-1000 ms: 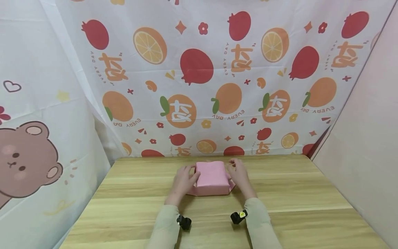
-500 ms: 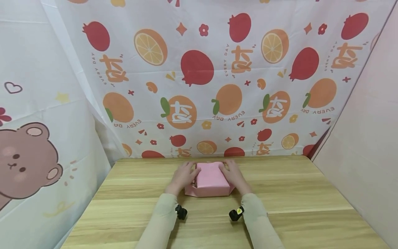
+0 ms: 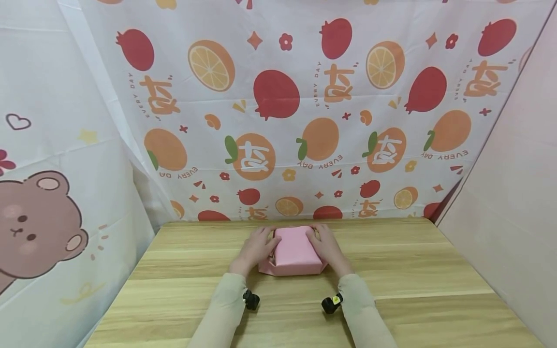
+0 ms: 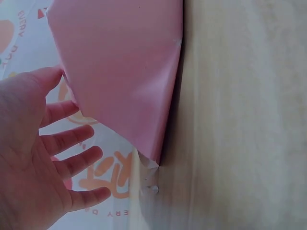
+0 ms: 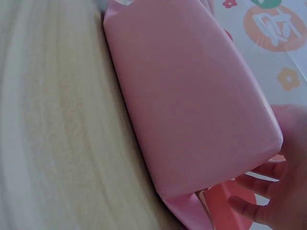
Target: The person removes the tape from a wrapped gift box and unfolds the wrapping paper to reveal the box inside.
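Note:
A box wrapped in pink paper (image 3: 298,253) sits on the table towards its far edge. Its paper flares out at both ends in loose, unfolded flaps. My left hand (image 3: 256,245) is at the left end, thumb at the top edge. In the left wrist view its fingers (image 4: 72,139) are spread, and the thumb and index fingertips touch the paper's edge. At the right end is my right hand (image 3: 326,246), thumb on the top near the corner. The right wrist view shows its fingers (image 5: 249,208) beside the open end, where a coral surface shows behind the paper.
The wooden table (image 3: 413,280) extends to both sides and in front of the box. Behind it hangs a white fruit-print curtain (image 3: 278,145), and a bear-print curtain (image 3: 39,145) hangs at the left. A small black camera sits on each wrist.
My right hand has come in from beside the box to its right end, thumb now on top. The left hand has shifted slightly at its end. Little differs over the last half second.

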Demonstrator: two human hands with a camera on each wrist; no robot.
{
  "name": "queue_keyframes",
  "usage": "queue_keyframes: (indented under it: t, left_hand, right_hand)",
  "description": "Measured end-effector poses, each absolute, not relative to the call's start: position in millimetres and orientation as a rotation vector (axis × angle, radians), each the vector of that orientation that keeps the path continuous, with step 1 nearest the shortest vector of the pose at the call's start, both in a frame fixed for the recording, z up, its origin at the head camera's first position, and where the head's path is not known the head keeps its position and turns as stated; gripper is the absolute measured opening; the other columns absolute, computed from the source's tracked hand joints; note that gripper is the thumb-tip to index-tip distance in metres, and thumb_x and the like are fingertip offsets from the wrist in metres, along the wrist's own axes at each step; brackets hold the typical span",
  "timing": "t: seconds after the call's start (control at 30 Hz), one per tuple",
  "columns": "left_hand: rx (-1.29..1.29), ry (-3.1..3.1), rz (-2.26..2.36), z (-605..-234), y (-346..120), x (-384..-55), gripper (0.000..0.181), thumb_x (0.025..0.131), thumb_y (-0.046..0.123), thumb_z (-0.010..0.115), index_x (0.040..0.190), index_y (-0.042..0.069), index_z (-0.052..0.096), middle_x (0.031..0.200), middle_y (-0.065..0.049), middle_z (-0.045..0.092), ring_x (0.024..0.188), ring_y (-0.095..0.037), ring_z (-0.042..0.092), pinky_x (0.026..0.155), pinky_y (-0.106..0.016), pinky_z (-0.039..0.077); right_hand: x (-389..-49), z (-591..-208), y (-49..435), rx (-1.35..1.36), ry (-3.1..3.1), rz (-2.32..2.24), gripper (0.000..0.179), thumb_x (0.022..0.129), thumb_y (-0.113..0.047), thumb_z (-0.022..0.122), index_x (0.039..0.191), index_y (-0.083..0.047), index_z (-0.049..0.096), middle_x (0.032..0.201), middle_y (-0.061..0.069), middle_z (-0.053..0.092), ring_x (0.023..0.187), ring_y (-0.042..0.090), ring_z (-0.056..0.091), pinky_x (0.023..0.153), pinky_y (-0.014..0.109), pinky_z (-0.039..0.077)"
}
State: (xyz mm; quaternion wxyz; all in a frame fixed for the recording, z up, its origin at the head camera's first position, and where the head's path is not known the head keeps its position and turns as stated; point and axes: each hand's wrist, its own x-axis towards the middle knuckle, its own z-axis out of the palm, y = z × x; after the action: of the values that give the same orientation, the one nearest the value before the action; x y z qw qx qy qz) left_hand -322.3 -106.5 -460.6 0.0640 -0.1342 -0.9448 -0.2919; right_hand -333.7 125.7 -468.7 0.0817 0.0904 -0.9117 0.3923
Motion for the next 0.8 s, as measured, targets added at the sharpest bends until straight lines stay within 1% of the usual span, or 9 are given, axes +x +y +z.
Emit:
queue_keyframes:
  t: [0.13,0.23,0.33,0.5,0.63,0.73,0.8]
  left_hand:
    - [-0.433,-2.838,-0.836,-458.9,-108.2,-318.3,0.05,0.098,0.044,0.053,0.138,0.013,0.053,0.139,-0.015,0.055,0.132,-0.037,0.047,0.103,-0.059,0.042]
    - [-0.465,-2.825,-0.803,-456.5,-109.1,-314.1,0.05,0.098,0.043,0.054,0.138,0.013,0.053,0.139,-0.014,0.055,0.131,-0.036,0.048,0.103,-0.058,0.043]
    - [-0.504,-2.805,-0.779,-453.4,-109.7,-308.2,0.05,0.097,0.042,0.056,0.137,0.013,0.054,0.139,-0.014,0.055,0.131,-0.036,0.048,0.104,-0.058,0.042]
    - [-0.554,-2.764,-0.742,-448.3,-109.9,-297.6,0.049,0.096,0.043,0.058,0.136,0.015,0.055,0.138,-0.012,0.056,0.13,-0.035,0.05,0.106,-0.056,0.041]
    - [-0.609,-2.713,-0.663,-444.1,-110.1,-288.0,0.045,0.094,0.04,0.061,0.131,0.013,0.059,0.131,-0.012,0.061,0.125,-0.034,0.054,0.102,-0.056,0.044]
    - [-0.655,-2.679,-0.589,-441.4,-111.1,-279.5,0.042,0.092,0.037,0.065,0.127,0.013,0.062,0.125,-0.011,0.064,0.121,-0.034,0.056,0.099,-0.056,0.046]
    - [-0.684,-2.657,-0.547,-439.7,-112.1,-273.8,0.041,0.091,0.036,0.067,0.124,0.013,0.063,0.122,-0.009,0.065,0.118,-0.033,0.058,0.098,-0.056,0.047]
  right_hand:
    - [-329.4,-468.9,126.0,0.321,-2.68,1.154,0.049,0.101,-0.038,0.05,0.133,-0.001,0.055,0.134,0.021,0.053,0.129,0.037,0.048,0.111,0.054,0.036]
    - [-325.4,-469.4,127.5,0.356,-2.659,1.136,0.046,0.101,-0.036,0.051,0.132,-0.003,0.056,0.133,0.019,0.054,0.129,0.036,0.049,0.111,0.053,0.038]
    - [-320.5,-469.9,130.6,0.375,-2.657,1.123,0.045,0.1,-0.036,0.052,0.133,-0.005,0.055,0.135,0.016,0.055,0.13,0.033,0.049,0.112,0.051,0.038]
    - [-311.0,-470.6,137.2,0.443,-2.635,1.075,0.045,0.1,-0.036,0.053,0.134,-0.007,0.056,0.135,0.012,0.057,0.13,0.029,0.051,0.111,0.048,0.039]
    - [-299.4,-469.5,143.0,0.556,-2.595,0.996,0.043,0.099,-0.032,0.055,0.134,-0.007,0.056,0.134,0.013,0.058,0.128,0.03,0.052,0.109,0.049,0.042]
    - [-289.0,-468.6,147.8,0.67,-2.524,0.933,0.041,0.097,-0.026,0.06,0.132,-0.004,0.057,0.131,0.016,0.059,0.125,0.033,0.054,0.106,0.05,0.044]
    - [-282.4,-468.5,151.3,0.738,-2.464,0.892,0.04,0.095,-0.022,0.063,0.13,-0.004,0.058,0.129,0.016,0.061,0.123,0.033,0.055,0.105,0.05,0.045]
